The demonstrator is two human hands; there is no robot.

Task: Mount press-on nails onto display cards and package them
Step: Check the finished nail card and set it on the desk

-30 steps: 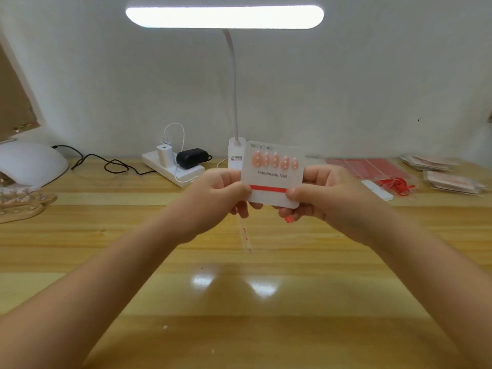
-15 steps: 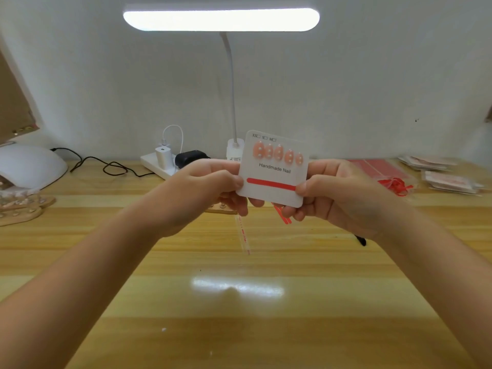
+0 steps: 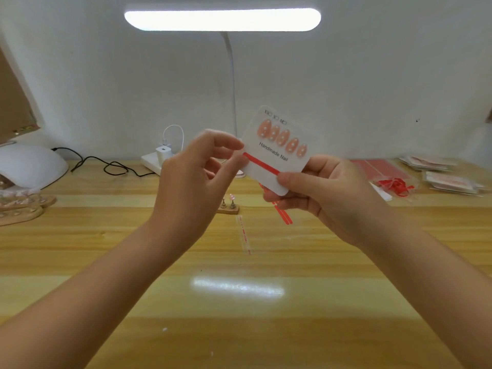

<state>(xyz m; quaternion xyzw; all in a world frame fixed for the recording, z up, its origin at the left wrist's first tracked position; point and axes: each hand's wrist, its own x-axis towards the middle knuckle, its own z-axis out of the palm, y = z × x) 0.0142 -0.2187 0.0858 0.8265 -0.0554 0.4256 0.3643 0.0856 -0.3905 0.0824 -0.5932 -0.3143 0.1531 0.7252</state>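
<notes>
One display card point(image 3: 269, 166) is held up, carrying five pink nails point(image 3: 282, 138) in a row and one red strip point(image 3: 262, 163). Two hands show, the left hand point(image 3: 197, 179) and the right hand point(image 3: 327, 193). At 12 o'clock hangs one lamp point(image 3: 222, 20); at 3 o'clock lie two stacks of packets point(image 3: 450, 181), their number too blurred to count.

A white display card point(image 3: 277, 153), tilted and held above the bench, carries the printed words "Handmade Nail" in black beneath a row of five pink press-on nails point(image 3: 282, 139). Small black characters along the card's top edge are too blurred to read, as are the red marks on a clear strip point(image 3: 245, 234) lying on the bench.
</notes>
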